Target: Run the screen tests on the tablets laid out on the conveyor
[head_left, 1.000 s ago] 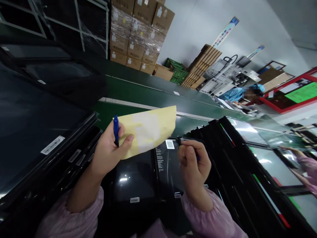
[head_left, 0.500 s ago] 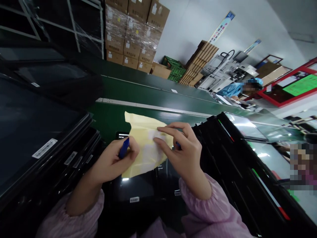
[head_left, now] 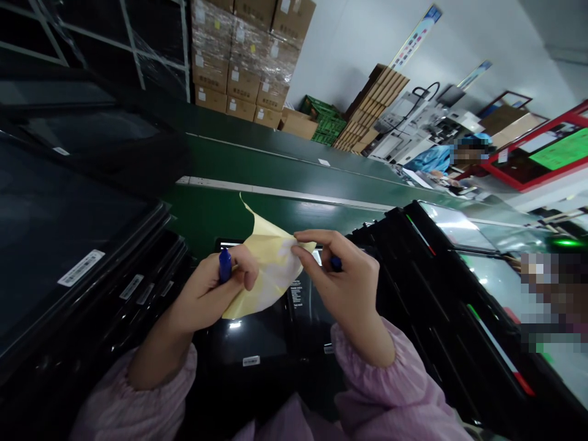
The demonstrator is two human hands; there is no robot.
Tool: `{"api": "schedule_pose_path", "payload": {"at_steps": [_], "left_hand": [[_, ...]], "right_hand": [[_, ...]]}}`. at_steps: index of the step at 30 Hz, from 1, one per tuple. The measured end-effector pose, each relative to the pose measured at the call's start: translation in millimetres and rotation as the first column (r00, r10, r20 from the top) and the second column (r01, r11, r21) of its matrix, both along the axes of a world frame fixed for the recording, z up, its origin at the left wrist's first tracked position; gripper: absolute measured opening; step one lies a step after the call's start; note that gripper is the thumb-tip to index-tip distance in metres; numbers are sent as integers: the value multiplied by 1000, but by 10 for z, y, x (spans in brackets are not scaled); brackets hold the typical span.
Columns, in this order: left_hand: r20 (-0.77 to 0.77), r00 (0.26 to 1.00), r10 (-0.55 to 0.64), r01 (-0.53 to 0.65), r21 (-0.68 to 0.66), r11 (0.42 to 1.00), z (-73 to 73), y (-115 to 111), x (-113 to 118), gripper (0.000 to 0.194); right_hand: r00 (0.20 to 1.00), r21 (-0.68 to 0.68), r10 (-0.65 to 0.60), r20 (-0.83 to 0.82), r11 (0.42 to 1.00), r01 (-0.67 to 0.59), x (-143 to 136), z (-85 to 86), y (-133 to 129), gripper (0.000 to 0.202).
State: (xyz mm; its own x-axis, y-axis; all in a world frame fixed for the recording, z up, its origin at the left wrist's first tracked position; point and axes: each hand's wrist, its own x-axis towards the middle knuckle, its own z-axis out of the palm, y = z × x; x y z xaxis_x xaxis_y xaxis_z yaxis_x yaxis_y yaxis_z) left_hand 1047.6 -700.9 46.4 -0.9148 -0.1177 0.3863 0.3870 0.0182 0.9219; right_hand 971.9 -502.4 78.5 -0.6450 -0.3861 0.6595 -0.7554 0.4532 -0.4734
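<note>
A thin yellow sheet with pale whitish patches point(head_left: 264, 251) is held between my hands, its far corner curling upward. My left hand point(head_left: 209, 288) is closed on its left edge, the fingers bent over it. My right hand point(head_left: 346, 275) pinches the right end between thumb and forefinger. A small blue object point(head_left: 225, 265) shows at my left hand's fingers, and another blue piece point(head_left: 336, 263) at my right hand's curled fingers; their kind is unclear. Below the sheet lie dark flat-screen devices point(head_left: 250, 340), one showing white text, partly covered by the sheet and my hands.
Stacked black panels with barcode labels point(head_left: 82, 267) stand at my left. More black devices point(head_left: 427, 294) are ranked at my right. A green bench point(head_left: 211, 156) with a pale rail point(head_left: 257, 190) runs behind. Cartons point(head_left: 243, 82) stand farther back; other people are at the right.
The yellow sheet has folded and narrowed, its far left corner now a thin curl. My hands are slightly closer together, and more screen text shows beneath.
</note>
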Motion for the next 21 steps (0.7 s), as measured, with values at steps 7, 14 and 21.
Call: {"api": "schedule_pose_path", "payload": {"at_steps": [7,14,21], "left_hand": [[-47,998,38,-37,15,999,-39,17,25,24],[6,970,244,-238,248,939,-40,-5,-2,13],[-42,989,139,-88,589,803,-36,34,-68,14]], "right_hand": [[999,-60,-9,-32,998,7,47,-12,-35,9],[992,-145,-30,-120,989,12,88,-71,0,10],[993,-82,88,-82,992,-95,224,-161,-21,25]]}}
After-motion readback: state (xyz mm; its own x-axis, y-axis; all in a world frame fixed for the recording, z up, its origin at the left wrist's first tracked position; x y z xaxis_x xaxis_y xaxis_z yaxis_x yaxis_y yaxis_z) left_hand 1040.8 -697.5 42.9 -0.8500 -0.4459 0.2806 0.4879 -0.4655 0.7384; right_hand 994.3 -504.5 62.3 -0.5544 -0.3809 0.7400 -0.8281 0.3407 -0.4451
